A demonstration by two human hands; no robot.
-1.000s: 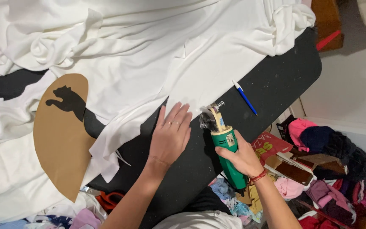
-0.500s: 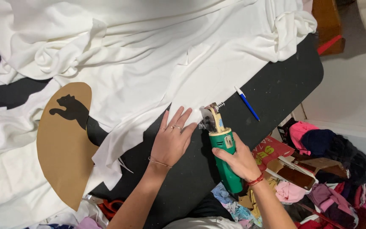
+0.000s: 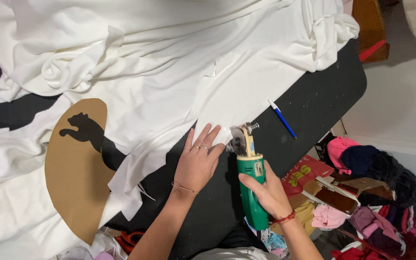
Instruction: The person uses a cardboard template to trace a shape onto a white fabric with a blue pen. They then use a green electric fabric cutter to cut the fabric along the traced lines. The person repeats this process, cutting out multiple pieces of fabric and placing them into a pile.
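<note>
Left hand: the left hand (image 3: 197,161) lies flat, palm down, fingers spread fairly wide, not gripping anything. The fingertips (image 3: 207,131) press on the edge of the white fabric (image 3: 169,72), while the heel of the hand sits over the black table (image 3: 314,101). There's a thin bracelet at the wrist and what looks like a ring on one finger.

Right hand: the right hand (image 3: 268,192) is wrapped around the green body of the electric fabric cutter (image 3: 249,178), fingers curled tight on the handle, with a red band at the wrist.

Cutter: it stands just right of the left hand, close but apart as far as can be seen. Its round blade end (image 3: 239,139) points away from the person and sits right at the fabric edge; can't tell whether the blade is actually biting into the cloth.

Fabric: a big sheet of creamy white cloth, bunched and folded, covers most of the table.

Pattern piece: a brown cardboard template (image 3: 75,168) with a black animal silhouette lies off to the left, partly on the cloth.

Pen: a blue pen (image 3: 282,118) lies on bare table beyond the cutter, well apart from both hands.

Right side: a messy pile of clothes and boxes (image 3: 371,192) sits below the table edge.
</note>
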